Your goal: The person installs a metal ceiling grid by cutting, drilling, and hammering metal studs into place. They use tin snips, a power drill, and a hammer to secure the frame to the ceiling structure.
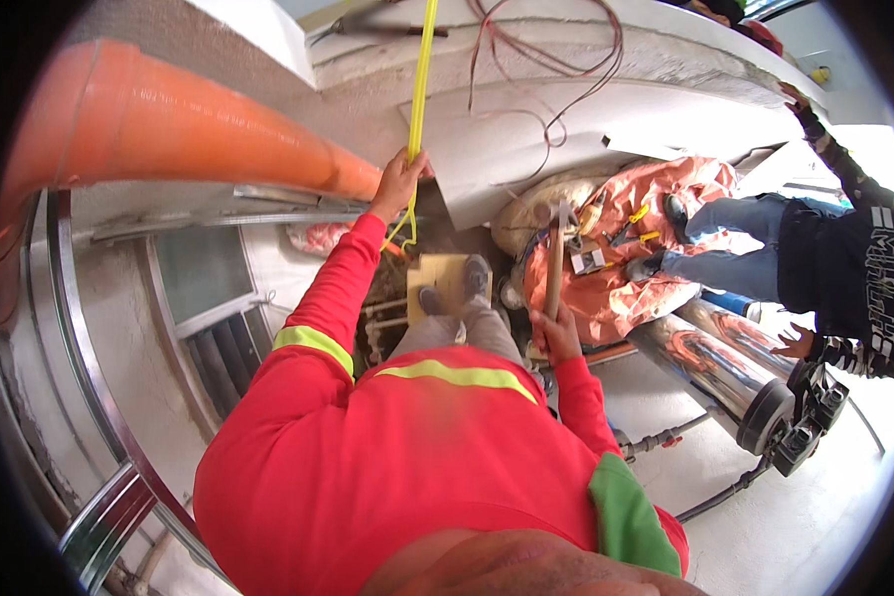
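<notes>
My left hand (pixel 399 183) is raised ahead of me, its fingers closed round a doubled yellow cord (pixel 422 87). The cord runs up past the top of the view, and a loose loop hangs below the hand. In my right hand (pixel 556 334) is a hammer (pixel 554 268), gripped low on its wooden handle with the head end pointing away from me. Just beyond it lies a crumpled orange tarp (pixel 626 303) with several small tools on it. Both arms are in red sleeves.
My shoes rest on a yellowish board (pixel 452 273). A thick orange pipe (pixel 199 124) slants across the left, above a metal rail (pixel 89 348). Thin cable (pixel 556 70) lies coiled on the far ledge. At right, a person (pixel 795 248) stands beside shiny metal cylinders (pixel 710 368).
</notes>
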{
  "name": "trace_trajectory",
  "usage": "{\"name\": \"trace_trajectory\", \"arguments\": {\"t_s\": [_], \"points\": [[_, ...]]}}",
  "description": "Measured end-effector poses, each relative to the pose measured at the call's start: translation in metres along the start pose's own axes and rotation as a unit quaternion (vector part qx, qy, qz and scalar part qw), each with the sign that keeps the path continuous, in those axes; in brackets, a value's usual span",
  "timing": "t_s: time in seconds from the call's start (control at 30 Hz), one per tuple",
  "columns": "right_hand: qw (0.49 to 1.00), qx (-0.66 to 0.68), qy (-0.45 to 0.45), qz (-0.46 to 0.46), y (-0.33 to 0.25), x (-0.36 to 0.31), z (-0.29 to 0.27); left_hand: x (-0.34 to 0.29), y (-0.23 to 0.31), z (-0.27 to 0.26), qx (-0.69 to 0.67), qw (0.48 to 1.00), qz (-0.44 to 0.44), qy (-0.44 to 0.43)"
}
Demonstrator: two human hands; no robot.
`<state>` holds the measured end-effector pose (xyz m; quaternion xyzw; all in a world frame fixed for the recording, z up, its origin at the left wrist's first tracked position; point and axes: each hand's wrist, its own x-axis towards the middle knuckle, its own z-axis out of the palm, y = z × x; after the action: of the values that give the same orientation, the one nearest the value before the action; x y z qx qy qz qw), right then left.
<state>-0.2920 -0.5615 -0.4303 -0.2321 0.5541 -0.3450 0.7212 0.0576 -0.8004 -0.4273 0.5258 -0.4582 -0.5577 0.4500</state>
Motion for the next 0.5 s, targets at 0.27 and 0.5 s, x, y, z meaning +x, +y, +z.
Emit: {"name": "trace_trajectory", "arguments": {"t_s": [0.27,0.5], "points": [[0.973,0.031,-0.145,-0.175,-0.059,0.1,0.144,0.015,0.209,0.06,-0.353,0.92,0.025,-0.166],[0.948,0.183,-0.236,-0.109,-0.131,0.081,0.205,-0.001,0.195,0.044,-0.056,0.94,0.319,0.106]]}}
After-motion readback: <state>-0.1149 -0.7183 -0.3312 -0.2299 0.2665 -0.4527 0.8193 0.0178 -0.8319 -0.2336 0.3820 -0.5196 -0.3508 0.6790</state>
